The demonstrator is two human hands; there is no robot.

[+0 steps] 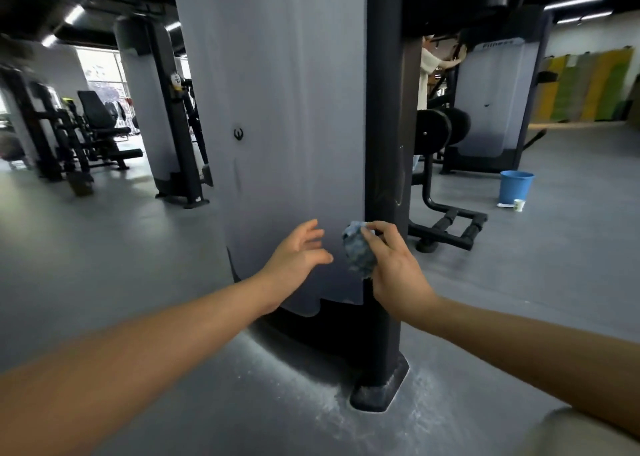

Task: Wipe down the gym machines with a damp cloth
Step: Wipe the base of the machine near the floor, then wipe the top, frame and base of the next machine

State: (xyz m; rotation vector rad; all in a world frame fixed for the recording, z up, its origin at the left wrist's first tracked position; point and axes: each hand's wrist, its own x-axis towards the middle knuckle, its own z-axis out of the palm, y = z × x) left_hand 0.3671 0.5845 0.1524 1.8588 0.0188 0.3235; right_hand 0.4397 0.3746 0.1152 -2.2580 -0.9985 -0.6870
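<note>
In the head view, the right hand (394, 268) is gripping a crumpled blue cloth (358, 251), with the thumb and fingertips curling round its top and the bundle hanging against the palm. The cloth is sitting at the lower right edge of the grey panel (277, 109) of the gym machine, right where that panel is meeting the dark upright post (382, 109); whether it is actually pressing on the surface I cannot tell. The left hand (296, 256) is hovering just beside the cloth, wide, fingers spreading and lightly bending, holding nothing, in front of the panel's lower part. A small dark logo (238, 133) is showing halfway up the panel. The post's foot (379, 390) is standing on the grey floor (138, 247), with pale dust lying around it. Towards the right edge of the floor a blue bucket (515, 187) is standing upright, with a paper cup (518, 205) just beside it. Another grey-panelled machine (149, 109) is standing well apart on the left, and a person in a light top (427, 74) is standing behind the post
</note>
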